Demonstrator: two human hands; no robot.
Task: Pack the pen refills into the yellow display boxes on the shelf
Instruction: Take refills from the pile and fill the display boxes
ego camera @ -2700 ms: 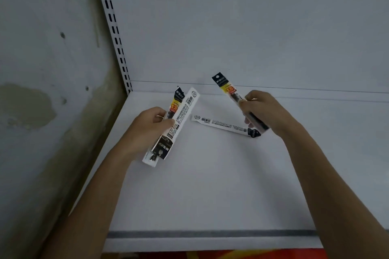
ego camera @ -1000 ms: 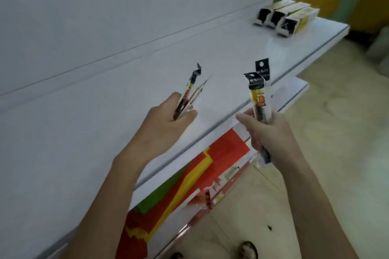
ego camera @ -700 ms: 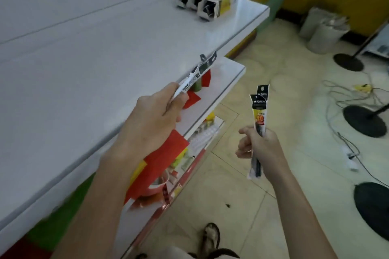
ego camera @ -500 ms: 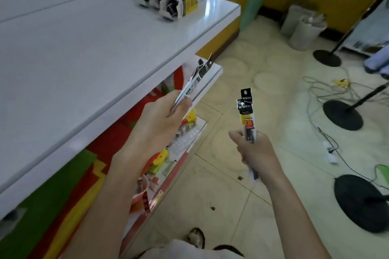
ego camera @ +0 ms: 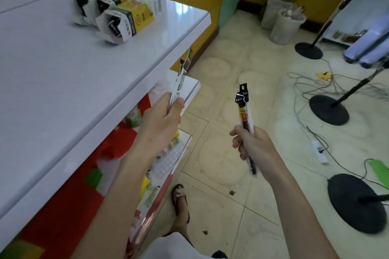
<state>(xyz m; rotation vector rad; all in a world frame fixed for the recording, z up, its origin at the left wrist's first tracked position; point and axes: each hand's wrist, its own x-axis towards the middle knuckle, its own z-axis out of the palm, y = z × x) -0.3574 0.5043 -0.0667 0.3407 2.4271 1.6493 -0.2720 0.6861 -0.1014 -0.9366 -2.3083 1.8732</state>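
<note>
Legibly "M&G" on refills (ego camera: pixel 244 111), rt hand (ego camera: pixel 255 147)

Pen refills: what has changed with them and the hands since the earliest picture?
The right hand took up one more refill from the shelf and now grips two refills. Both hands have moved off the shelf and along it toward the yellow boxes. Unchanged: the left hand still grips its refills; the boxes lie on the shelf.
</note>
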